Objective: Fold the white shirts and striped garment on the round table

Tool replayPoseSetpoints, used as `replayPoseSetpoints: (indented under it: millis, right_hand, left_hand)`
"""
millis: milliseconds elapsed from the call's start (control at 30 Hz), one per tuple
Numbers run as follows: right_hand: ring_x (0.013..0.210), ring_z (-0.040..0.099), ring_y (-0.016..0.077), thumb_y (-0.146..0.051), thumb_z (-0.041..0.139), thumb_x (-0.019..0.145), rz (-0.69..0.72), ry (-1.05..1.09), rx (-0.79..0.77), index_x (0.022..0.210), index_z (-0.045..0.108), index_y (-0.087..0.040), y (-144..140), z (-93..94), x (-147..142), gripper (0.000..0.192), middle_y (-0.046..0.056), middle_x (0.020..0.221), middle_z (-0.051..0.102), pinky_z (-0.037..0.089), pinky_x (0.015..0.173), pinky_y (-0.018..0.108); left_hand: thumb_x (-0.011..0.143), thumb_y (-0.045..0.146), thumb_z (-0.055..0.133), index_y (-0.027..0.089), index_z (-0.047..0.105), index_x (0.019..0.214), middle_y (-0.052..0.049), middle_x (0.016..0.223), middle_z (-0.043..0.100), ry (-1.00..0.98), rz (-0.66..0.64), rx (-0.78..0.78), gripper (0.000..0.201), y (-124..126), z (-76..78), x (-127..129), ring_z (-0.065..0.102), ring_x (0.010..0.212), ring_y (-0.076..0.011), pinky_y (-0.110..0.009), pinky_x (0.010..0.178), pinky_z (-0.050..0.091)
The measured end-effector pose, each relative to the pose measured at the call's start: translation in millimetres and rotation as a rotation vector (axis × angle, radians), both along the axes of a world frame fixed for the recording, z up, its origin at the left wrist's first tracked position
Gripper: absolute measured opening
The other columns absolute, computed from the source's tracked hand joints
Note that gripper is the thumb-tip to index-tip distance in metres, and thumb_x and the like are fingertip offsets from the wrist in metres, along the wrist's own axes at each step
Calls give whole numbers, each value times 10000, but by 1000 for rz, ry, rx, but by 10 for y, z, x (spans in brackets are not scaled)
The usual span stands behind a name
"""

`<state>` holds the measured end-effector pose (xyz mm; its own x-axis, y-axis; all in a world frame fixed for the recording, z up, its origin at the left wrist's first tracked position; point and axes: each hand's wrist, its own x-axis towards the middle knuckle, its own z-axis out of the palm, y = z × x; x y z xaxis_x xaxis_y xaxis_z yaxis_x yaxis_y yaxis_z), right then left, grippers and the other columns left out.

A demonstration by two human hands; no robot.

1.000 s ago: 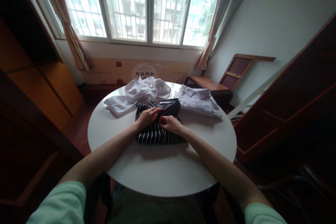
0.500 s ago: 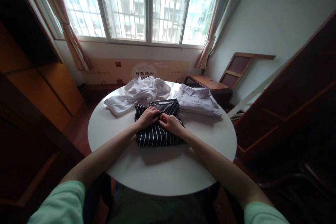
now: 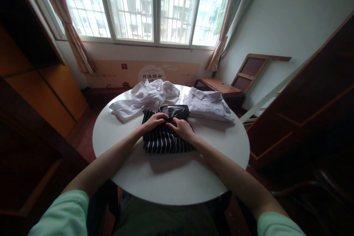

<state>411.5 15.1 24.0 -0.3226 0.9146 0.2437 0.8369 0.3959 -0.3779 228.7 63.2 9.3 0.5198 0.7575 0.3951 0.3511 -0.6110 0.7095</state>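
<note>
Both hands, left (image 3: pixel 153 121) and right (image 3: pixel 181 127), on folded striped shirt (image 3: pixel 166 138), white table (image 3: pixel 171 177).

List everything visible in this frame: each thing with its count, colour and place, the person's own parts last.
Striped shirt: 1, black with white stripes, folded, table centre.
Crumpled shirt: 1, white, far left of table.
Folded shirt: 1, pale, far right of table.
Table: 1, white, round.
Window: 1, barred, far wall.
Curtains: 2, tan, beside window.
Left hand: 1, on striped shirt.
Right hand: 1, on striped shirt, beside the left.
</note>
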Motion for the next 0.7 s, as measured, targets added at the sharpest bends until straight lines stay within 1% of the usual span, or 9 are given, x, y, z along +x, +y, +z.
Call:
replayPoseSetpoints:
  millis: [100,200,300,367,500,600,700]
  right_hand:
    - [730,618,193,-533,444,847,1,-8,3,827,608,-169,7,-4,2,400,81,801,672,373,602,242]
    - [719,616,191,-543,436,846,-3,-16,2,816,612,-169,-4,6,-1,414,80,784,671,368,593,239]
    - [727,619,192,-513,456,847,-3,-16,3,830,612,-169,-20,14,-8,379,76,793,674,364,598,239]
    - [742,622,190,-483,470,849,-4,-9,5,844,610,-168,-26,13,-11,345,74,820,678,363,609,237]
    - [747,623,182,-450,455,861,-31,-17,17,843,605,-173,-28,9,-13,315,64,828,680,353,607,233]
    - [723,621,189,-507,449,845,-63,-55,20,824,606,-177,-42,23,-21,366,60,790,678,339,582,237]
    - [727,621,199,-550,466,816,-87,-97,8,829,611,-178,-69,47,-36,400,68,798,680,337,577,242]
  left_hand:
    - [737,235,581,154,621,924,-61,994,655,22,15,42,207,-10,-20,-1,590,934,-186,-318,870,451]
    - [722,271,612,144,613,881,-57,919,657,35,33,112,204,-18,-60,33,598,847,-172,-300,800,473]
    - [701,219,617,141,599,841,-41,855,648,72,58,203,161,-23,-94,76,591,789,-156,-283,754,475]
    - [698,187,606,147,590,827,-32,834,639,109,90,266,136,-35,-104,98,584,777,-151,-280,740,471]
    - [725,188,578,155,581,833,-32,820,627,171,115,353,113,-76,-94,116,578,770,-154,-289,728,465]
    - [732,186,578,157,578,842,-42,825,626,211,121,391,114,-100,-82,119,577,780,-164,-298,733,462]
    - [732,196,588,150,574,837,-57,828,625,252,94,427,116,-113,-73,125,573,783,-173,-299,730,459]
